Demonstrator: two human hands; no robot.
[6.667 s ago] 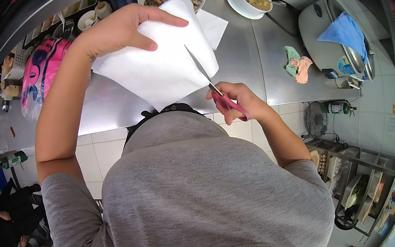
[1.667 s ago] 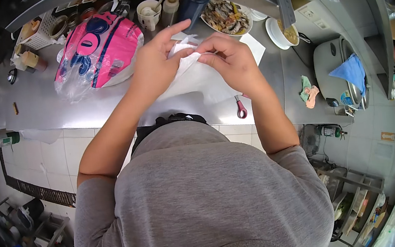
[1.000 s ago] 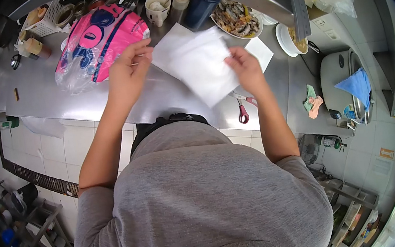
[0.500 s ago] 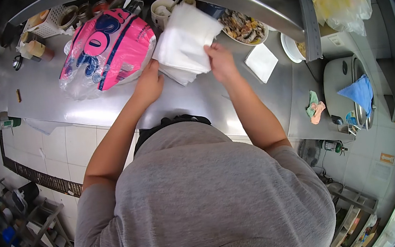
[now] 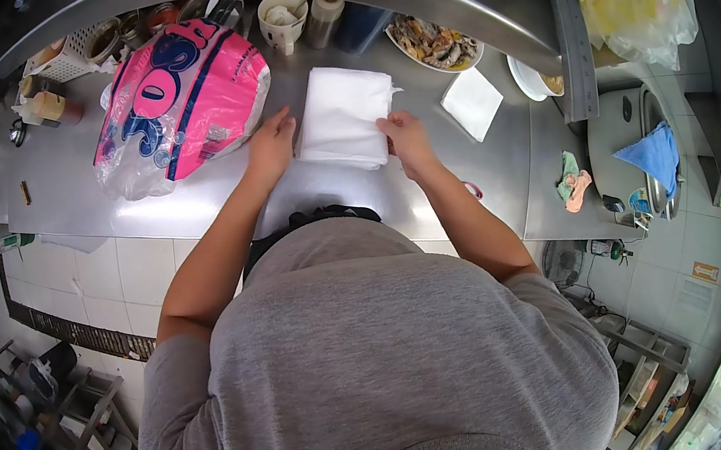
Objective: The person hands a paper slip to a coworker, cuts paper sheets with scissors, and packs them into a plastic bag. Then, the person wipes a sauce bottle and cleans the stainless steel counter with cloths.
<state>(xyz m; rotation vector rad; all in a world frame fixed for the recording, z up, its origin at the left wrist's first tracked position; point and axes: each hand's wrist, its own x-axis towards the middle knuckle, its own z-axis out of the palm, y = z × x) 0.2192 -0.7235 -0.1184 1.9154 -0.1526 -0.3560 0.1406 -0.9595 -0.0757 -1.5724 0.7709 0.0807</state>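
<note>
A stack of white sheets (image 5: 343, 115) lies flat on the steel counter (image 5: 308, 197), between the two hands. Half a second earlier it was lifted and tilted above the surface; it has now been set down, which suggests that the separate layers are gathered into one nearly squared pile, although a ragged edge projects at its upper right corner. The right hand (image 5: 407, 138) pinches the right edge of the stack, thumb uppermost. The left hand (image 5: 272, 146) is released, loosely curved just beside the left edge. At left lies a pink plastic bag (image 5: 183, 98); at right, a smaller white stack (image 5: 474, 105) and scissors (image 5: 472, 190), largely hidden by the right forearm.
</note>
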